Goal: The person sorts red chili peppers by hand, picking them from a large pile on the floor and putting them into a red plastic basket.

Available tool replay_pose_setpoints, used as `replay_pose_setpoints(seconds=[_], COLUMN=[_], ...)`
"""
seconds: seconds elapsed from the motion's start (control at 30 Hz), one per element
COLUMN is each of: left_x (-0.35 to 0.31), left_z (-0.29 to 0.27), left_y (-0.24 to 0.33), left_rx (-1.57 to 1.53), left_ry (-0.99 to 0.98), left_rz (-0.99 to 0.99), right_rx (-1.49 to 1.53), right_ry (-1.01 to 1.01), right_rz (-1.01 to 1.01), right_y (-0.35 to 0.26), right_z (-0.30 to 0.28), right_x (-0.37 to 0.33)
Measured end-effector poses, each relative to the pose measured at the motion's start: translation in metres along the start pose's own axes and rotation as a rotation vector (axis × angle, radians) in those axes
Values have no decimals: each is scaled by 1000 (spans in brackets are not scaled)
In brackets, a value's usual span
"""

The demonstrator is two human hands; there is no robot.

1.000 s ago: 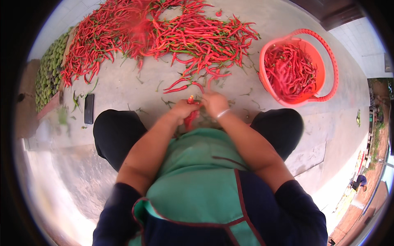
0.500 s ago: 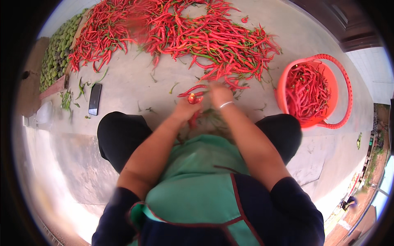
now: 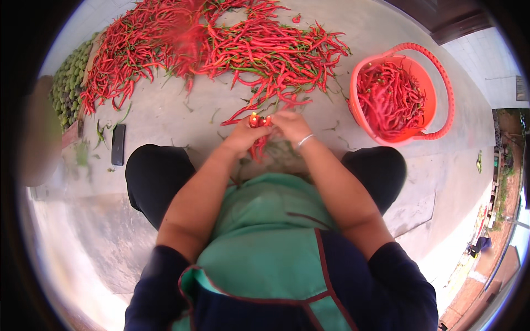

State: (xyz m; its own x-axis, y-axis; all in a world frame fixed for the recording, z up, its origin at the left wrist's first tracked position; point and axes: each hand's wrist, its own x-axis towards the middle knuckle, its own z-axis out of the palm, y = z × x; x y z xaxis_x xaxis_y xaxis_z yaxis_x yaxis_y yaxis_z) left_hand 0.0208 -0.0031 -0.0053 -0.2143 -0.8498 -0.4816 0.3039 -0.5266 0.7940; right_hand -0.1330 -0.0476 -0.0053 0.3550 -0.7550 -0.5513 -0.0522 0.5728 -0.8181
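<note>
My left hand (image 3: 242, 137) is closed around a few red chili peppers (image 3: 258, 148), their cut-looking tops showing pale above the fingers. Right beside it, my right hand (image 3: 290, 126) wears a white bracelet (image 3: 304, 141). Its fingers are pinched together at the stem ends of the peppers, touching the bunch; exactly what lies between the fingertips is partly hidden. Just beyond both hands, a large heap of red chilies with green stems (image 3: 265, 52) spreads across the floor, a few loose ones reaching toward my hands.
A red bucket (image 3: 356, 105) with a raised handle stands at the right, with chilies inside. A dark phone (image 3: 118, 144) lies at the left, near green stem scraps. Behind it are many green round fruits (image 3: 72, 80). My bent knees (image 3: 157, 174) flank the work area.
My right hand has come in from slightly apart to meet the peppers in my left hand. The whole view has shifted a little, so the heap and bucket appear higher and further left.
</note>
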Motion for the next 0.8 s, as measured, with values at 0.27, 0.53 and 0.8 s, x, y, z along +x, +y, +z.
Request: replay_pose_setpoints(seconds=[0.27,0.53,0.8], left_x=[-5,-1,19], left_z=[-18,-48,-51], left_y=[-18,-15,-25], left_rx=[56,303,1084], left_ry=[218,301,503], left_rz=[-227,-240,540], right_rx=[-1447,-1426,-1275], right_ry=[-24,66,-8], right_rz=[-345,-636,-583], right_y=[34,38,48], right_z=[-10,21,9], right_x=[19,66,60])
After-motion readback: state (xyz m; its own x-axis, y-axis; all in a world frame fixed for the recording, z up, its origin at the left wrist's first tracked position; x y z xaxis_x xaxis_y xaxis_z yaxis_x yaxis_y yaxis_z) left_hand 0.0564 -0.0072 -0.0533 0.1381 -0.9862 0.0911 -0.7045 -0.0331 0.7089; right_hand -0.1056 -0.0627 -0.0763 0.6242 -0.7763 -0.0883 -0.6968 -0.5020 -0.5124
